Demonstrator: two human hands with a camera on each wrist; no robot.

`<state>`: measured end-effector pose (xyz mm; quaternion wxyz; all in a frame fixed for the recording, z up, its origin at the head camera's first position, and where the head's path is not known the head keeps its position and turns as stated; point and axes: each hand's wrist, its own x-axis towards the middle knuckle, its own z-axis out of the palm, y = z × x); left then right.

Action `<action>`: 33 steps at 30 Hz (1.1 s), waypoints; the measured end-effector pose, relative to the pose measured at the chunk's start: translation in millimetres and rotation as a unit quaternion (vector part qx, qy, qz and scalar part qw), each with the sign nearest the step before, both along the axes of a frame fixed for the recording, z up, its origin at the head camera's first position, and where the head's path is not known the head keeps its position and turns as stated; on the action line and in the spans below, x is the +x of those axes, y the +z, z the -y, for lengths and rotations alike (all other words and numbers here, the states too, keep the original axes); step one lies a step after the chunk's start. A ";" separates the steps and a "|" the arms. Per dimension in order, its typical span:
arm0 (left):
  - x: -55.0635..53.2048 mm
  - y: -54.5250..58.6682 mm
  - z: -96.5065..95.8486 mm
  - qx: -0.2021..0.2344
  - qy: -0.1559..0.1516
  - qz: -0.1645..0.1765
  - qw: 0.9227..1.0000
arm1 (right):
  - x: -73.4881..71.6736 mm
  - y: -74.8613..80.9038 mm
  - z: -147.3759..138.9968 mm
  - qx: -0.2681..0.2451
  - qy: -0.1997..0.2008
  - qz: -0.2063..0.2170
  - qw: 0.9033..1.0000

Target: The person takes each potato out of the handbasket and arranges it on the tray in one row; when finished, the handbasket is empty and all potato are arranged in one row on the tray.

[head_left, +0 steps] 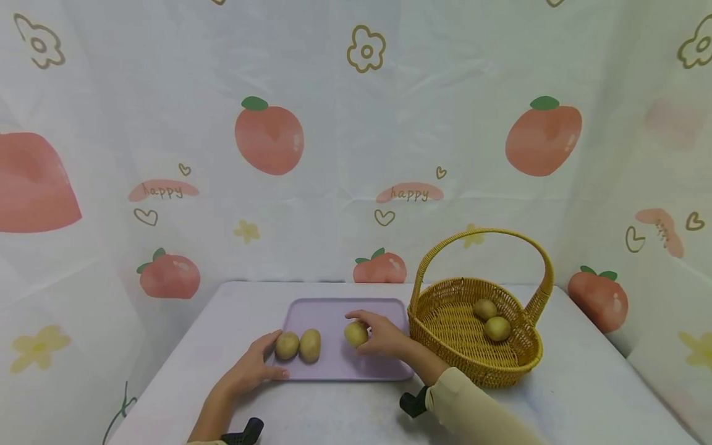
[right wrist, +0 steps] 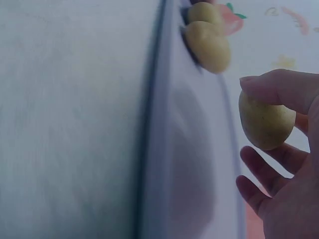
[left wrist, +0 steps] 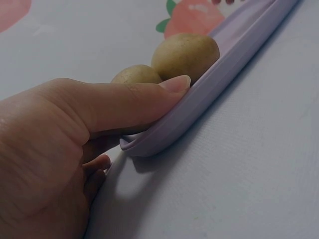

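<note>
A lilac tray [head_left: 345,369] lies on the table with two potatoes side by side near its left end, a round one [head_left: 287,345] and a longer one [head_left: 309,345]. My left hand [head_left: 253,369] holds the tray's near left corner. Its thumb [left wrist: 144,102] lies along the rim beside those potatoes, while the other fingers are at the left side, partly hidden. Over the tray's right half, my right hand [head_left: 385,337] pinches another potato [right wrist: 266,119] between thumb and fingers. In the right wrist view its lower fingers [right wrist: 259,172] spread loosely away from the potato.
A yellow wicker basket [head_left: 445,355] with a tall arched handle [head_left: 484,231] stands right of the tray, behind my right forearm. Two potatoes [head_left: 497,329] lie inside, toward its right side. A fruit-print curtain [head_left: 334,154] hangs behind the white table [head_left: 334,414].
</note>
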<state>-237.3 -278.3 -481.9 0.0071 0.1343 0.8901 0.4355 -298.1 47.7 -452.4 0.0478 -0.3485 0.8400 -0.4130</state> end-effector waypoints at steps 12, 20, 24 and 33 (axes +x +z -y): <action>-3.7 -4.3 1.4 -0.003 -0.015 -0.020 1.000 | 0.9 -23.7 43.4 0.053 -0.023 -0.024 0.998; -4.1 -3.5 0.2 0.000 -0.006 -0.013 1.000 | 6.6 -25.4 52.6 0.062 -0.065 -0.001 0.996; -4.4 -4.1 0.3 0.001 -0.005 -0.007 1.000 | 6.8 -27.8 49.2 0.058 -0.053 -0.004 0.997; -2.9 -3.7 0.9 -0.008 0.008 -0.001 1.000 | 5.7 -30.0 44.8 0.041 -0.037 -0.026 0.998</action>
